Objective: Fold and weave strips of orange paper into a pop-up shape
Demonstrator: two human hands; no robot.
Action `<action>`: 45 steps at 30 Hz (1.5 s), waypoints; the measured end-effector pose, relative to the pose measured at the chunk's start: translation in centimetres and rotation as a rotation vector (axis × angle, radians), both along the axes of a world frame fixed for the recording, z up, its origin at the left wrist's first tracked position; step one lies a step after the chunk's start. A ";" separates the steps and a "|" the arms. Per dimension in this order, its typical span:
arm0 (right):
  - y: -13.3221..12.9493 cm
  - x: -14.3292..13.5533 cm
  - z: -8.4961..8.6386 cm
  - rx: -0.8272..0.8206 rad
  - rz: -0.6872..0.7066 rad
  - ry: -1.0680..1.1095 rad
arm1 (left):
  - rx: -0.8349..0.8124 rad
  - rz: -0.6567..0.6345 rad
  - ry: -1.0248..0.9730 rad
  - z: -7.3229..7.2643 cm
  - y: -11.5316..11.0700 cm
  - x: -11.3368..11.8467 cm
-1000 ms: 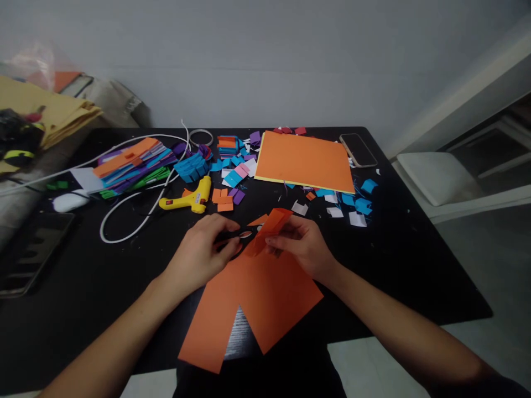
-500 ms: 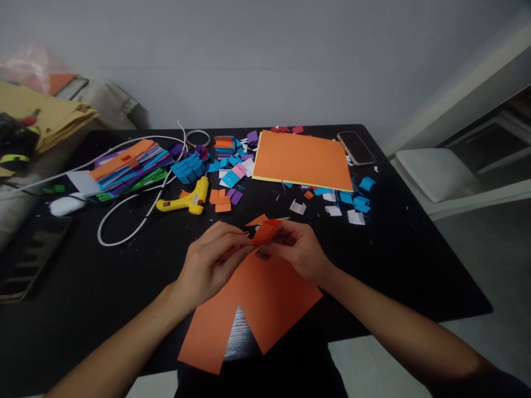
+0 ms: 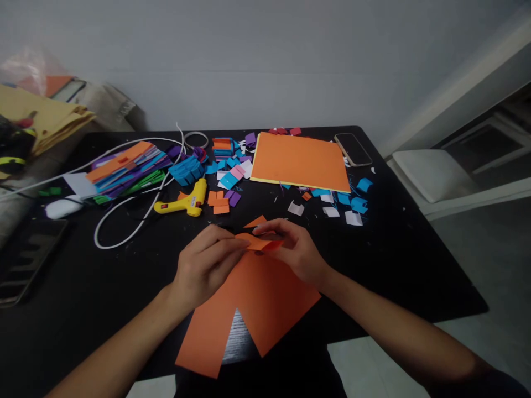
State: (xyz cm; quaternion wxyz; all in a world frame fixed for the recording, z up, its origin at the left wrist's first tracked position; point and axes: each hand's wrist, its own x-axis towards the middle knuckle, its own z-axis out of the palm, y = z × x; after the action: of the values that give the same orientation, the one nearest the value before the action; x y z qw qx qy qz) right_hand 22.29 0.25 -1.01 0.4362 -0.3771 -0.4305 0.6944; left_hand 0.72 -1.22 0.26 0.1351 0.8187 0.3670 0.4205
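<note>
Between my two hands is a small folded strip of orange paper [image 3: 258, 243], raised over the table. My left hand [image 3: 209, 262] pinches its left end between thumb and fingers. At the other end, my right hand [image 3: 296, 249] has its fingers curled round the strip; part of the strip is hidden by them. Beneath my hands lie larger orange paper sheets [image 3: 269, 301], one at an angle to the other. A small orange corner [image 3: 255, 221] shows just beyond my fingers.
A yellow glue gun [image 3: 185, 202], a white cable [image 3: 97, 235] and bundles of coloured paper strips [image 3: 124, 166] lie left. Behind my hands are an orange sheet stack [image 3: 301, 160], cut paper scraps and a phone [image 3: 353, 149]. A dark tray-like object [image 3: 29, 260] is at far left.
The folded orange strip has tipped from standing up to lying flatter. My right hand's fingers have shifted over its top; my left hand keeps its pinch.
</note>
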 end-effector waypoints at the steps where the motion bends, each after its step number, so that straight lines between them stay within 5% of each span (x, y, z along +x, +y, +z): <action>1: 0.1 0.0 0.0 -0.042 -0.014 -0.018 | 0.031 0.003 0.014 0.0 0.0 -0.1; 6: 0.6 0.2 -0.2 -0.399 0.182 0.039 | 0.212 -0.028 0.117 -0.9 0.2 -0.8; 9: 0.8 0.2 -0.3 -0.482 0.229 0.050 | 0.259 -0.058 0.188 -1.5 0.2 -1.0; 15: 0.7 0.2 -0.6 -0.344 0.110 0.030 | 0.167 -0.049 0.247 -1.2 0.6 -0.4; 26: 1.4 0.6 -1.3 -0.132 -0.121 -0.010 | -0.273 0.199 0.534 -0.6 1.2 -0.4; 37: 1.4 0.5 -1.2 -0.099 -0.124 -0.019 | -0.306 0.194 0.678 -0.5 1.4 -1.1; 45: 1.6 0.7 -0.7 -0.078 -0.241 0.047 | -0.372 0.239 0.592 -0.7 1.4 -1.3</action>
State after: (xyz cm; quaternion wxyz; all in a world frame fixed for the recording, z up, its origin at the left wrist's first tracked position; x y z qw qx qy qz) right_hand 22.96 1.82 -1.68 0.5115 -0.4264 -0.3442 0.6619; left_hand -0.56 0.21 -0.47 0.1197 0.8177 0.5533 0.1044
